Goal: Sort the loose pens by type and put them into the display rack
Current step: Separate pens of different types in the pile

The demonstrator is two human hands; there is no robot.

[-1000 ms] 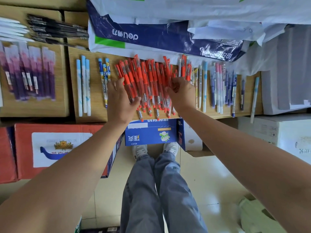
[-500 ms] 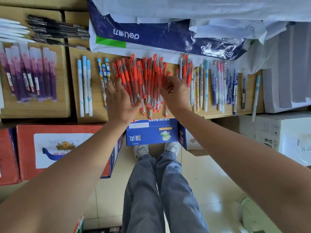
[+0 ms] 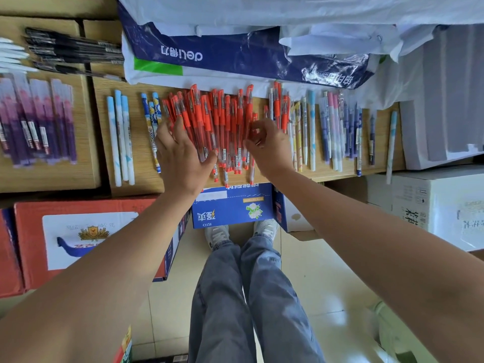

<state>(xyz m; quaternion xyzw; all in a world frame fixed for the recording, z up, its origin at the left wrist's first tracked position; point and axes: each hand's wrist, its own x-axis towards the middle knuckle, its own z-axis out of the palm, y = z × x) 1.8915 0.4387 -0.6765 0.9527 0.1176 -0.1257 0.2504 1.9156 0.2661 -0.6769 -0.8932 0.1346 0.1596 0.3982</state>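
Note:
A heap of red gel pens (image 3: 222,119) lies in the middle of a wooden board (image 3: 136,184), caps pointing away from me. My left hand (image 3: 183,158) rests flat on the heap's left side, fingers spread over the pens and thumb against their lower ends. My right hand (image 3: 271,150) sits at the heap's right edge, with curled fingers pinching a red pen there. Sorted rows lie beside the heap: light blue pens (image 3: 120,137), blue patterned pens (image 3: 153,116) and mixed pastel pens (image 3: 330,132).
Purple pens (image 3: 36,121) and black pens (image 3: 73,51) lie on boards at the left. A blue and white plastic bag (image 3: 235,53) covers the back. Below the board stand a blue box (image 3: 233,205), a red box (image 3: 78,239) and white boxes (image 3: 432,205).
Both hands have drawn closer together, squeezing the fanned red pens into a tighter, more parallel bundle. The right hand's fingers have curled at the pile's right edge.

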